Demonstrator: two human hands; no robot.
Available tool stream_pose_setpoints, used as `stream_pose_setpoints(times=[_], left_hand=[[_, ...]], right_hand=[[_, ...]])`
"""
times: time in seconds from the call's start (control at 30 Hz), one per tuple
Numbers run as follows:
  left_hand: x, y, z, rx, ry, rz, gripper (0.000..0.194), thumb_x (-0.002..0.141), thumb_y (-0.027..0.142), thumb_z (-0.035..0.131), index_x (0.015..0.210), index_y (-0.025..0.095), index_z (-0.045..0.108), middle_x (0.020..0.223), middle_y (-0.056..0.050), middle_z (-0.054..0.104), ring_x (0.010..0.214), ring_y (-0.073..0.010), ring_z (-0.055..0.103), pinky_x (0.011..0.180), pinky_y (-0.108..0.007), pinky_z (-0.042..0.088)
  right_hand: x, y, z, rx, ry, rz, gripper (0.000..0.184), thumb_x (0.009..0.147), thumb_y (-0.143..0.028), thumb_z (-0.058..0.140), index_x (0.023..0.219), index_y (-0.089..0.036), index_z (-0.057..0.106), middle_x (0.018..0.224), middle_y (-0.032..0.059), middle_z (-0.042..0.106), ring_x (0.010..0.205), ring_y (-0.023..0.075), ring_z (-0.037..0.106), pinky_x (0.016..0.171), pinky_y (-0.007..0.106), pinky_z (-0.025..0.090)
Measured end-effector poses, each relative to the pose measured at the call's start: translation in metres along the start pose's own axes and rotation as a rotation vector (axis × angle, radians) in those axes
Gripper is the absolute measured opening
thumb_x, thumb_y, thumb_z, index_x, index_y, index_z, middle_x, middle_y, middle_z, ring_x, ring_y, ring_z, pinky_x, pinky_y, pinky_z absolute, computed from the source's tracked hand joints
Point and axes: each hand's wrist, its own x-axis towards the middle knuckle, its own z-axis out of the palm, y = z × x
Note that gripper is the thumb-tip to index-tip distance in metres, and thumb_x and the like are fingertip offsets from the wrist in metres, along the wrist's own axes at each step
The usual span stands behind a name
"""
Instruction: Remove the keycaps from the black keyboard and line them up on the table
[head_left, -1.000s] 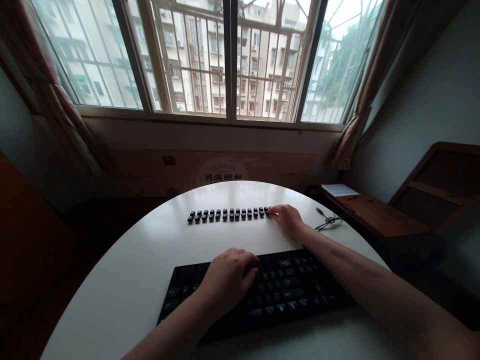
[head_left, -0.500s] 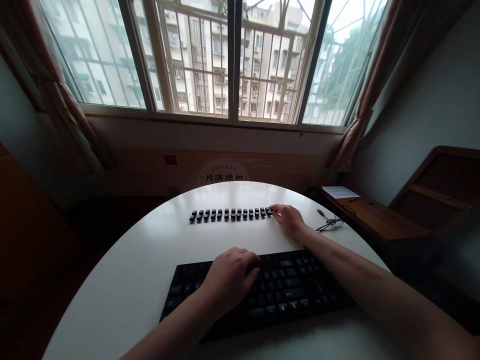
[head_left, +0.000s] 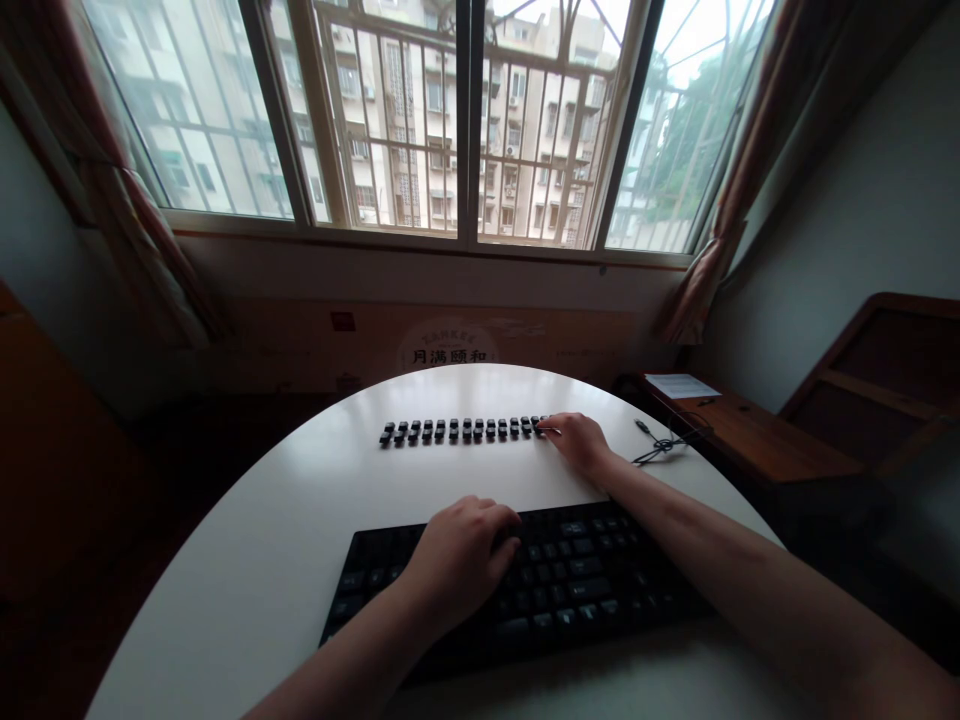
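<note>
My left hand point(head_left: 465, 555) is over the left half of a black keyboard point(head_left: 585, 565), its fingers curled in. A small gap shows between thumb and forefinger; whatever the fingertips hold, if anything, is hidden. Farther back, two rows of small black keycaps point(head_left: 453, 430) stand across the white table. My right hand point(head_left: 576, 440) is at their right end, low over the tabletop, its fingers pinched together at the last keycap point(head_left: 540, 427) of the nearer row. The fingers partly cover the end of the farther row. My right forearm passes over the keyboard's right side.
A round white table point(head_left: 247, 530) carries everything. A thin black cable point(head_left: 660, 445) lies coiled near its right edge. Beyond that side stands a brown wooden desk point(head_left: 787, 445) with a white paper point(head_left: 681, 386). A barred window point(head_left: 469, 130) and curtains are behind.
My right fingers have shifted slightly toward me, from the farther row's end to the nearer row's, uncovering part of the farther row's end. My left hand and the keyboard have stayed put.
</note>
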Motion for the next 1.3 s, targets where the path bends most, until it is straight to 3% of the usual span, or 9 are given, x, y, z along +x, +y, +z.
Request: stream_pose_setpoints(times=[0.23, 0.47, 0.57, 0.67, 0.77, 0.9, 1.0, 1.2, 1.3], left_hand=[[0.001, -0.003, 0.001, -0.001, -0.010, 0.005, 0.021, 0.084, 0.025, 0.056, 0.100, 0.025, 0.071, 0.096, -0.004, 0.072, 0.092, -0.0236, 0.063, 0.081, -0.034, 0.048], [0.002, -0.004, 0.001, 0.029, -0.058, 0.029, 0.020, 0.088, 0.029, 0.054, 0.096, 0.026, 0.072, 0.095, -0.004, 0.070, 0.092, -0.0232, 0.062, 0.078, -0.033, 0.047], [0.001, -0.003, -0.001, 0.052, -0.080, 0.068, 0.026, 0.086, 0.044, 0.059, 0.100, 0.024, 0.070, 0.097, -0.005, 0.068, 0.093, -0.0254, 0.061, 0.077, -0.035, 0.047], [0.000, -0.001, -0.002, 0.100, -0.091, 0.115, 0.040, 0.079, 0.052, 0.066, 0.106, 0.023, 0.068, 0.100, -0.007, 0.066, 0.094, -0.0274, 0.059, 0.078, -0.037, 0.047], [-0.001, 0.002, -0.001, 0.131, -0.087, 0.122, 0.042, 0.079, 0.052, 0.066, 0.108, 0.023, 0.066, 0.101, -0.007, 0.065, 0.095, -0.0276, 0.058, 0.079, -0.038, 0.046], [-0.002, 0.005, -0.002, 0.143, -0.099, 0.081, 0.036, 0.081, 0.049, 0.065, 0.106, 0.023, 0.065, 0.101, -0.006, 0.065, 0.094, -0.0272, 0.058, 0.080, -0.038, 0.046], [-0.001, 0.007, -0.003, 0.164, -0.114, 0.084, 0.032, 0.082, 0.046, 0.064, 0.103, 0.022, 0.065, 0.099, -0.006, 0.065, 0.095, -0.0275, 0.057, 0.079, -0.038, 0.046], [0.004, 0.001, -0.001, 0.150, -0.103, 0.088, 0.026, 0.091, 0.044, 0.051, 0.094, 0.021, 0.063, 0.094, -0.006, 0.065, 0.090, -0.0250, 0.058, 0.075, -0.036, 0.044], [0.006, -0.004, -0.003, 0.136, -0.117, 0.106, 0.020, 0.089, 0.041, 0.055, 0.091, 0.022, 0.062, 0.093, -0.004, 0.065, 0.089, -0.0241, 0.058, 0.072, -0.033, 0.043]], right_hand=[[0.000, -0.001, -0.006, 0.046, 0.168, -0.006, 0.024, 0.094, -0.028, 0.052, 0.101, -0.023, 0.074, 0.103, 0.0068, 0.074, 0.093, 0.0231, 0.068, 0.080, 0.031, 0.049], [0.002, -0.008, -0.076, 0.150, 0.343, -0.092, 0.047, 0.101, -0.038, 0.032, 0.099, -0.016, 0.073, 0.102, 0.0116, 0.070, 0.097, 0.0244, 0.063, 0.087, 0.035, 0.046], [-0.019, -0.009, -0.106, 0.338, 0.258, 0.007, 0.061, 0.100, -0.052, 0.025, 0.080, -0.020, 0.072, 0.071, 0.0057, 0.065, 0.073, 0.0211, 0.063, 0.072, 0.034, 0.048], [-0.051, -0.012, -0.119, 0.751, 0.026, 0.134, 0.062, 0.095, -0.065, 0.029, 0.077, -0.018, 0.066, 0.046, -0.0029, 0.044, 0.042, 0.0127, 0.045, 0.046, 0.026, 0.040], [-0.078, -0.019, -0.118, 1.114, -0.214, 0.144, 0.045, 0.087, -0.062, 0.054, 0.083, -0.018, 0.061, 0.049, -0.0048, 0.049, 0.042, 0.0105, 0.048, 0.043, 0.023, 0.043], [-0.095, -0.026, -0.102, 1.301, -0.370, 0.123, 0.039, 0.078, -0.043, 0.075, 0.102, -0.018, 0.059, 0.069, 0.0004, 0.065, 0.062, 0.0160, 0.065, 0.049, 0.024, 0.051], [-0.099, -0.027, -0.085, 1.347, -0.358, 0.123, 0.039, 0.081, -0.047, 0.071, 0.101, -0.017, 0.058, 0.077, 0.0036, 0.067, 0.069, 0.0180, 0.068, 0.050, 0.024, 0.052], [-0.100, -0.024, -0.062, 1.368, -0.148, 0.178, 0.039, 0.086, -0.057, 0.060, 0.093, -0.019, 0.053, 0.071, 0.0003, 0.064, 0.056, 0.0136, 0.062, 0.046, 0.022, 0.046], [-0.101, -0.025, -0.061, 1.373, -0.185, 0.205, 0.042, 0.087, -0.060, 0.056, 0.092, -0.019, 0.052, 0.072, 0.0011, 0.064, 0.058, 0.0142, 0.062, 0.046, 0.023, 0.046]])
